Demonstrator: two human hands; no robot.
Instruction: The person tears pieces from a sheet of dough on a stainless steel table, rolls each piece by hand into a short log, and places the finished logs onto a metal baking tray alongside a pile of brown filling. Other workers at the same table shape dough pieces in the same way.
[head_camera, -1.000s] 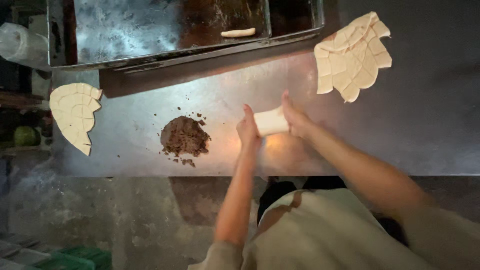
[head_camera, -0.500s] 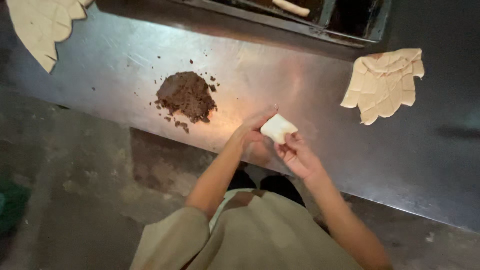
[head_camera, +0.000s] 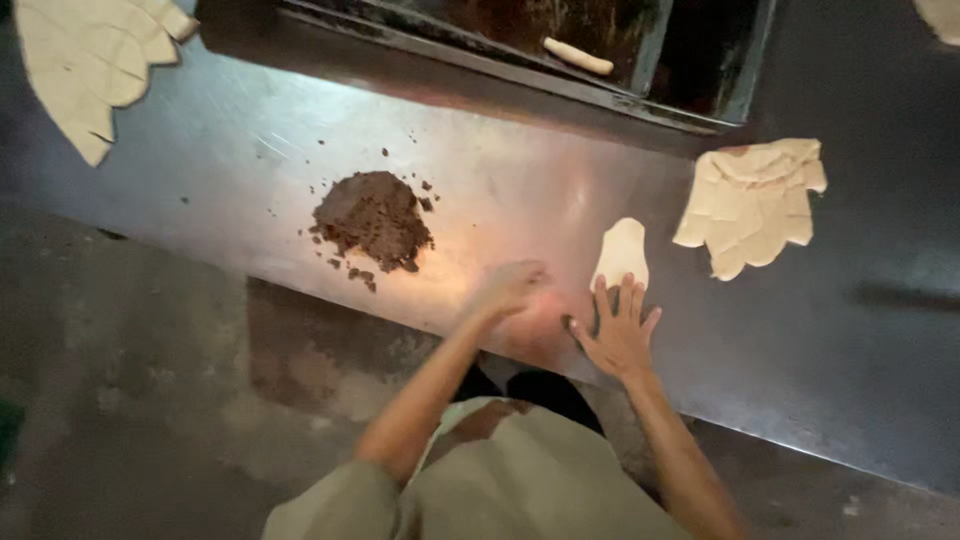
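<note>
On the shiny steel tabletop (head_camera: 250, 170), a pale oval piece of flattened dough (head_camera: 622, 253) lies right of centre. The right hand (head_camera: 620, 330) rests flat just below it, fingers (head_camera: 613, 302) spread apart, tips at the dough's lower edge. The left hand (head_camera: 510, 290) is blurred beside it; I cannot tell how its fingers stand. A crumbly brown heap of filling (head_camera: 373, 215) sits left, stacked cut dough sheets (head_camera: 752, 203) right.
</note>
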